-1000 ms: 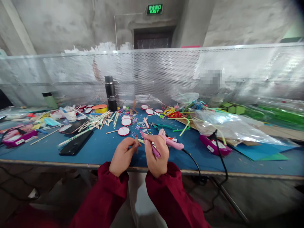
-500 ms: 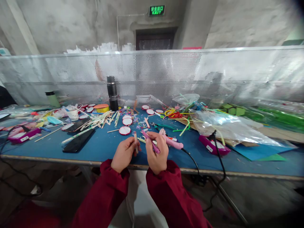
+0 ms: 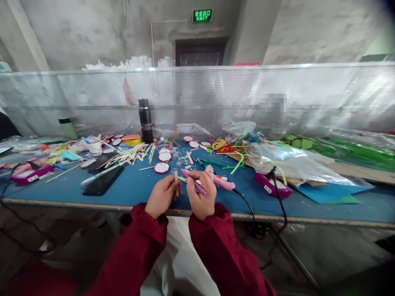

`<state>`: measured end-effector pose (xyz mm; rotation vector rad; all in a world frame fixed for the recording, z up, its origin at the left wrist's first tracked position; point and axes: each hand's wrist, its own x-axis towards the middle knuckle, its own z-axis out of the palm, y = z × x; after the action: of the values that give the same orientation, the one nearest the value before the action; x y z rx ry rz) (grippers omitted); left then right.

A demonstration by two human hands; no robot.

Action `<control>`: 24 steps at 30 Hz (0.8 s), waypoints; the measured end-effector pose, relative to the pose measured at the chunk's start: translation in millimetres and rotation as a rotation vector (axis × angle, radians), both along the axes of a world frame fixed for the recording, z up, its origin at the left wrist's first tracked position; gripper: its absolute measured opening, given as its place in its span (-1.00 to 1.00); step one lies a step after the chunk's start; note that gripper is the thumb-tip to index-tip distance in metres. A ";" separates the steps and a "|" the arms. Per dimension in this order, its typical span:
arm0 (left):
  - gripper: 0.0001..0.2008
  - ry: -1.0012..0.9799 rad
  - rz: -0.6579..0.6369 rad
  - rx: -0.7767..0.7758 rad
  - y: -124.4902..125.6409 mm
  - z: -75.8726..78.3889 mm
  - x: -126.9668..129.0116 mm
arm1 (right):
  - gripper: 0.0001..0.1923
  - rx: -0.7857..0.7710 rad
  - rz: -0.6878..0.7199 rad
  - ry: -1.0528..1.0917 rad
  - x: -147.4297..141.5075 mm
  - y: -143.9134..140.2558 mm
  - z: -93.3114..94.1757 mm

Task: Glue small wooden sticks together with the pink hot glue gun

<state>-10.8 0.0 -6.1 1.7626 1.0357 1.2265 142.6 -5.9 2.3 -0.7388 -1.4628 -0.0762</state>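
Head view: left hand pinches wooden stick beside right hand gripping pink stick.

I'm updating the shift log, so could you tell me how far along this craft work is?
Done, it seems: several red-rimmed white discs lie finished on the blue table. In hand: the left hand holds a wooden stick upright, the right hand a pink pen-like tool. Left: a pile of loose sticks is unused.

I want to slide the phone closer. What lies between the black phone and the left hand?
In the head view, only bare blue table lies between the black phone and the left hand.
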 end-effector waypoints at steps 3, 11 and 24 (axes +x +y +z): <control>-0.65 -0.011 -0.002 -0.006 -0.6 0.5 0.4 | -0.87 0.008 -0.008 -0.004 0.6 0.2 -0.5; -0.68 -0.023 0.018 -0.012 -1.5 1.5 1.5 | -0.90 0.014 -0.029 0.010 0.5 2.5 -1.6; -0.66 -0.046 0.003 -0.023 -4.3 3.3 3.2 | -0.88 -0.012 -0.022 -0.026 0.3 3.3 -0.4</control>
<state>-7.6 -4.2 -2.8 1.7077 1.0221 1.2465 143.0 -2.6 1.9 -0.7663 -1.4813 -0.0940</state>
